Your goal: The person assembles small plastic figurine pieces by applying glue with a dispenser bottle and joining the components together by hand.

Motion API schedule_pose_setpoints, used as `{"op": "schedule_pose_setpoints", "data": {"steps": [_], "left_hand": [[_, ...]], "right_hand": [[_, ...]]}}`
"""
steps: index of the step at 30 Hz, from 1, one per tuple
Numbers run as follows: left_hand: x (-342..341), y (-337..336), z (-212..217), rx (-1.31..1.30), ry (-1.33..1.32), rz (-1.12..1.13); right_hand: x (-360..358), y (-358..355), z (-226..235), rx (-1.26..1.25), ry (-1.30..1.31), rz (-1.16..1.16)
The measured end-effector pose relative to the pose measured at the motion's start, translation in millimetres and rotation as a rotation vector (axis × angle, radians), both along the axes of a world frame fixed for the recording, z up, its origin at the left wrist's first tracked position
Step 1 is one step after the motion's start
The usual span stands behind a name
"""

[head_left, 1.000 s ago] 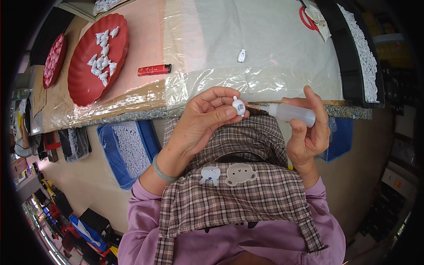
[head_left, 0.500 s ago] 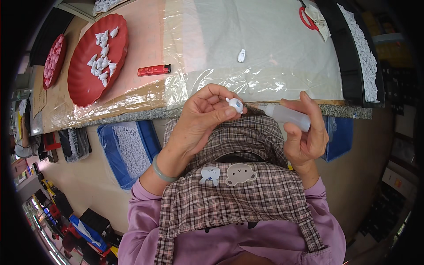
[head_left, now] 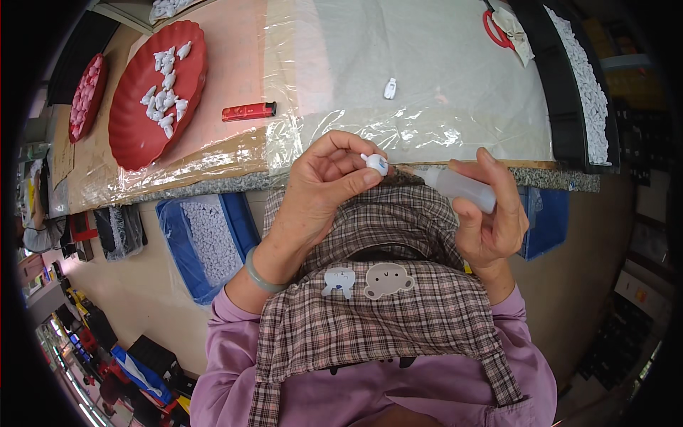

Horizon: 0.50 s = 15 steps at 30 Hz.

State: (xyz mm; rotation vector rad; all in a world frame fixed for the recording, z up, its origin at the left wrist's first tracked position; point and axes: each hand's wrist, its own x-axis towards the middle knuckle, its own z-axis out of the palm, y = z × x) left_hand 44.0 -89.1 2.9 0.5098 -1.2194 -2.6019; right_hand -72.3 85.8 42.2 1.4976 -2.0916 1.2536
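Note:
Between the thumb and fingers of my left hand is a small white figurine head with little ears and a bluish mark. My right hand grips a translucent squeeze bottle lying nearly level. The bottle's narrow tip points left, close to the figurine head; whether they touch I cannot tell. Both hands are just in front of the table's near edge, over my checked apron. Beyond them on the table lies a small white figurine piece.
A red scalloped plate with several white figurines stands at left, beside a smaller red dish of pink pieces. A red lighter lies nearer. Red-handled scissors and a black tray of white pieces are at right. A blue bin sits below.
My left hand has turned the figurine head slightly, with its mark now facing more toward the bottle. The bottle tip has shifted a little left, closer to the head.

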Motion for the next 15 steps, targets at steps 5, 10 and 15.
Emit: {"op": "schedule_pose_setpoints", "data": {"steps": [5,10,15], "left_hand": [[0.0,-1.5,-1.4,-0.024,0.009,-0.005],[-0.2,-2.0,-2.3,-0.056,0.01,0.004],[-1.2,-4.4,-0.5,-0.018,-0.028,-0.021]], "right_hand": [[0.4,-0.3,-0.9,-0.012,-0.006,0.009],[0.0,-0.5,-0.4,-0.013,-0.051,0.01],[-1.5,3.2,-0.6,-0.006,-0.165,0.022]]}}
